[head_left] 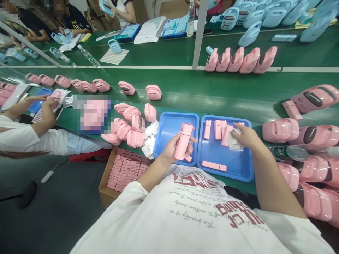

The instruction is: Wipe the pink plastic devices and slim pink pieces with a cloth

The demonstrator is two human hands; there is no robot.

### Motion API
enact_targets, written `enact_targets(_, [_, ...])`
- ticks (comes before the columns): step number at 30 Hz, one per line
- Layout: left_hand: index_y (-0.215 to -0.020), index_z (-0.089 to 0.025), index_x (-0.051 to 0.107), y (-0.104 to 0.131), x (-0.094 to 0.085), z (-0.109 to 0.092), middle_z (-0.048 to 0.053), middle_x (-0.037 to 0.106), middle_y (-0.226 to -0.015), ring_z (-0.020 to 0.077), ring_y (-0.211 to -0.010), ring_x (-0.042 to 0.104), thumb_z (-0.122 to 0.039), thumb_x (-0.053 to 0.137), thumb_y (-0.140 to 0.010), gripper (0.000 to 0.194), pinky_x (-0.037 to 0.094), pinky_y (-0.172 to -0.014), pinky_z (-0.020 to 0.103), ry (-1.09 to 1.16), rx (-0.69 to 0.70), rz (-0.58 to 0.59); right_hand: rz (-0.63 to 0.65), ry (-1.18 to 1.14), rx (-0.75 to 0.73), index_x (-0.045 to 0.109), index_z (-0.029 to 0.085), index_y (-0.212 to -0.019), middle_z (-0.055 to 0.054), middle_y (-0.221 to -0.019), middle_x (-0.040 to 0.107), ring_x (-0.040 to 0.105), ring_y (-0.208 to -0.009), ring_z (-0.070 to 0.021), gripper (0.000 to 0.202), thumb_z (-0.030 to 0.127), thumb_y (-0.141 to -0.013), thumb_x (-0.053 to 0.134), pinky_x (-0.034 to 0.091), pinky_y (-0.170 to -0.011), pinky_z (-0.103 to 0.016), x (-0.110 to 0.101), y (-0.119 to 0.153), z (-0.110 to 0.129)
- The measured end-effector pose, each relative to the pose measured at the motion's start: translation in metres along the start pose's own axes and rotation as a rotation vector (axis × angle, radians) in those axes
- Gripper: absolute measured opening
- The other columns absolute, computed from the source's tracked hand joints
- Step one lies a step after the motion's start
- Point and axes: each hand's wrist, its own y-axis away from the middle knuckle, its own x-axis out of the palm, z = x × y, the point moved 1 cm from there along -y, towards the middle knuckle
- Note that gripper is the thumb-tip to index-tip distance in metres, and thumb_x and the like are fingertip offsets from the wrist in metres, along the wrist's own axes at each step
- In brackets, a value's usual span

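My left hand (171,148) is wrapped round a pink rectangular plastic piece (183,141), held upright over the left blue tray (165,121). A seam crosses this piece near its top, and a small dark print shows there. Over the right blue tray (237,173), my right hand (247,135) is closed on a white cloth (235,141), its fingers close to several smaller pink pieces (217,129). One tilted pink piece (226,137) lies right beside the cloth. Along that tray's near side rests a row of pink pieces (214,165).
Pink rounded housings (135,138) are heaped left of the trays beside crumpled white tissue (150,141). More pink housings (280,129) and a bottle (291,153) crowd the right. A cardboard box (104,192) holds pink pieces below. A co-worker's hands (51,102) are at left.
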Motion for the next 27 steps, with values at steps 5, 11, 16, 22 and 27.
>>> enact_targets(5, [-0.116, -0.018, 0.058, 0.0, 0.013, -0.001, -0.002, 0.053, -0.071, 0.0061, -0.044, 0.046, -0.051, 0.064, -0.075, 0.054, 0.036, -0.036, 0.018, 0.018, -0.057, 0.085, -0.094, -0.269, 0.017, 0.052, 0.023, -0.13, -0.007, -0.112, 0.067, 0.066, -0.09, -0.0226, 0.048, 0.043, -0.087, 0.049, 0.056, -0.077, -0.04, -0.003, 0.012, 0.091])
enact_targets(11, [-0.079, -0.012, 0.059, -0.011, 0.014, 0.012, 0.002, 0.058, -0.062, 0.0107, -0.046, 0.053, -0.066, 0.064, -0.066, 0.056, 0.041, -0.04, 0.021, -0.194, -0.008, -0.096, -0.094, -0.379, -0.442, 0.025, 0.03, -0.146, -0.005, -0.14, 0.047, 0.044, -0.129, -0.0208, 0.051, 0.031, -0.096, 0.034, 0.04, -0.106, -0.044, 0.026, 0.025, 0.179])
enact_targets(16, [-0.085, -0.015, 0.059, -0.016, 0.019, 0.012, -0.001, 0.053, -0.048, 0.0123, -0.039, 0.05, -0.078, 0.046, -0.07, 0.066, 0.039, -0.039, 0.022, -0.137, -0.003, -0.185, -0.046, -0.175, -0.797, 0.018, 0.024, -0.149, -0.01, -0.133, 0.053, 0.04, -0.132, -0.0214, 0.057, 0.018, -0.094, 0.035, 0.035, -0.109, -0.05, 0.055, 0.039, 0.177])
enact_targets(22, [-0.085, -0.013, 0.063, -0.007, 0.03, -0.006, 0.004, 0.061, -0.066, 0.0133, -0.056, 0.058, -0.077, 0.033, -0.078, 0.071, 0.047, -0.053, 0.024, -0.025, 0.084, -0.245, 0.321, -0.615, -0.866, 0.039, 0.025, -0.14, -0.006, -0.113, 0.067, 0.062, -0.107, -0.0152, 0.049, 0.013, -0.092, 0.037, 0.048, -0.098, -0.037, 0.028, 0.066, 0.181])
enact_targets(27, [-0.112, -0.015, 0.057, 0.006, 0.043, -0.016, 0.003, 0.058, -0.068, 0.0097, -0.041, 0.047, -0.082, 0.026, -0.075, 0.083, 0.032, -0.035, 0.021, -0.073, 0.051, -0.072, 0.078, -0.997, -0.216, 0.064, 0.028, -0.097, 0.002, -0.069, 0.068, 0.064, -0.056, -0.0169, 0.021, 0.024, -0.089, 0.046, 0.05, -0.045, -0.028, -0.008, 0.057, 0.168])
